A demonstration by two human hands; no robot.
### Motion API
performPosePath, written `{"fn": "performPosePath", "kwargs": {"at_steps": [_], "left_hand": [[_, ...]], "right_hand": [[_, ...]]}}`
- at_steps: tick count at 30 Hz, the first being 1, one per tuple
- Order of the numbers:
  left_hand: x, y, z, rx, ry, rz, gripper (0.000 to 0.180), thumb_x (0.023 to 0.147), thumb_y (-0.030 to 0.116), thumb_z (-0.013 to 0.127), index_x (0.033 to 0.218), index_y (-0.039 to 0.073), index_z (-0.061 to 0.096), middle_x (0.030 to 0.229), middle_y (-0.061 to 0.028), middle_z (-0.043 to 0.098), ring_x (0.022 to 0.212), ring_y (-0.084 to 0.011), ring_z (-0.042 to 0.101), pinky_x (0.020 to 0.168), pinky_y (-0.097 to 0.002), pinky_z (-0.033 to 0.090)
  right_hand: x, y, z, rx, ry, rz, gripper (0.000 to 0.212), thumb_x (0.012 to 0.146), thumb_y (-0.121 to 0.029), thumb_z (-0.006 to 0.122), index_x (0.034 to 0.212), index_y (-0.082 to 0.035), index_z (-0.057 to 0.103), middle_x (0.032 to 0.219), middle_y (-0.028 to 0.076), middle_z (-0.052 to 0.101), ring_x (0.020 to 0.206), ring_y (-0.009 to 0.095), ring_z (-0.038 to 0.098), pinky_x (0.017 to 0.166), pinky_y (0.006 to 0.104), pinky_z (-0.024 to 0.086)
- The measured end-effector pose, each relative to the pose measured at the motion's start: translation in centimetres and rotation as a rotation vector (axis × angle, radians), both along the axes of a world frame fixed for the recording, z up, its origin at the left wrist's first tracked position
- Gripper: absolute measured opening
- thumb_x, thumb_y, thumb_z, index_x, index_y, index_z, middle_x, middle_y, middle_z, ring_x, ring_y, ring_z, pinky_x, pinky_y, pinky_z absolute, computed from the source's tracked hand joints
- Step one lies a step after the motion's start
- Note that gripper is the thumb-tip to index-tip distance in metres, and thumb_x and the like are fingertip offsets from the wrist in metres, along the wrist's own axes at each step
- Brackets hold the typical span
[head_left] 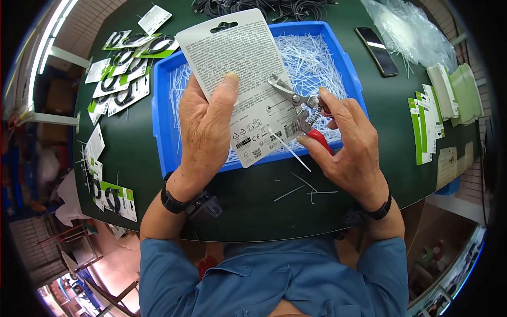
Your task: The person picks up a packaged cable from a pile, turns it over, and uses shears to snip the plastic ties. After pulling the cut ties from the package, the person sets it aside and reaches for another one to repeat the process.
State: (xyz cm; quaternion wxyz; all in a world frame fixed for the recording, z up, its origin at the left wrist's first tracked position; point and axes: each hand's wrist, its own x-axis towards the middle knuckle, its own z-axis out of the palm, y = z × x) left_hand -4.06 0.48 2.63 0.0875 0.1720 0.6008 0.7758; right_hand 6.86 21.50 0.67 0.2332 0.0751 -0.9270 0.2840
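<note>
My left hand (pixel 207 127) grips a printed packaging card (pixel 235 55), thumb across its face and fingers hidden behind it. The card has a hang slot at its top and is tilted over a blue tray (pixel 160 124). In my right hand (pixel 355 145) are red-handled pruning shears (pixel 288 93), their blades parted, lying over the card's right edge. From the card's lower part a white cable tie (pixel 291 149) sticks out toward me, below the shears. Many thin white plastic strips (pixel 311 58) fill the tray.
Carded black cables (pixel 124 68) lie in a heap at left, others (pixel 113 201) nearer me. A phone (pixel 376 52), a clear plastic bag (pixel 409 34) and stacked green-white cards (pixel 425 124) are at right. Black cables (pixel 264 8) lie at the back; loose strips (pixel 311 190) lie in front of the tray.
</note>
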Motion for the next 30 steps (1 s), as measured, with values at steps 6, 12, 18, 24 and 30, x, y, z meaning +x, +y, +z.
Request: {"fn": "performPosePath", "kwargs": {"at_steps": [6,12,18,24,30], "left_hand": [[0.4,0.0,-0.8,0.002,0.082,-0.023,0.039,0.108,0.021,0.057,0.137,-0.003,0.050,0.125,-0.0169,0.067,0.104,-0.0184,0.070,0.091,-0.0330,0.059],[1.6,0.4,-1.3,0.145,-0.011,0.031,0.034,0.107,0.020,0.056,0.132,-0.002,0.055,0.119,-0.0104,0.068,0.100,-0.0112,0.064,0.088,-0.0285,0.054],[1.2,0.7,-1.4,0.111,-0.029,0.079,0.033,0.107,0.021,0.054,0.131,-0.003,0.055,0.117,-0.0103,0.069,0.096,-0.0105,0.065,0.086,-0.0276,0.054],[-0.8,0.0,-1.5,0.100,0.014,0.156,0.034,0.107,0.022,0.053,0.128,-0.004,0.056,0.112,-0.0106,0.069,0.092,-0.0102,0.065,0.084,-0.0266,0.054],[-1.6,-0.7,-0.9,0.187,0.007,0.211,0.033,0.107,0.022,0.053,0.127,-0.004,0.057,0.111,-0.0104,0.069,0.091,-0.0100,0.066,0.082,-0.0261,0.055]], "right_hand": [[0.2,-0.3,-0.3,0.083,0.027,-0.034,0.078,0.074,-0.008,0.089,0.144,0.001,0.057,0.104,0.016,0.068,0.087,0.025,0.066,0.070,0.0333,0.055],[0.4,-1.0,-0.5,0.029,0.066,-0.025,0.076,0.074,-0.005,0.089,0.143,0.001,0.058,0.100,0.015,0.067,0.081,0.021,0.063,0.064,0.0307,0.053],[0.1,-1.1,-0.8,-0.014,0.040,-0.022,0.074,0.074,-0.004,0.088,0.142,0.002,0.059,0.096,0.013,0.066,0.073,0.018,0.059,0.059,0.0291,0.050],[0.1,-1.4,-0.9,-0.101,-0.036,0.037,0.071,0.073,-0.003,0.087,0.139,0.002,0.061,0.092,0.010,0.065,0.068,0.017,0.055,0.059,0.0288,0.048],[0.4,-1.3,-0.4,-0.141,-0.094,0.129,0.072,0.072,-0.004,0.087,0.139,0.001,0.062,0.093,0.011,0.065,0.072,0.018,0.059,0.064,0.0300,0.050]]}}
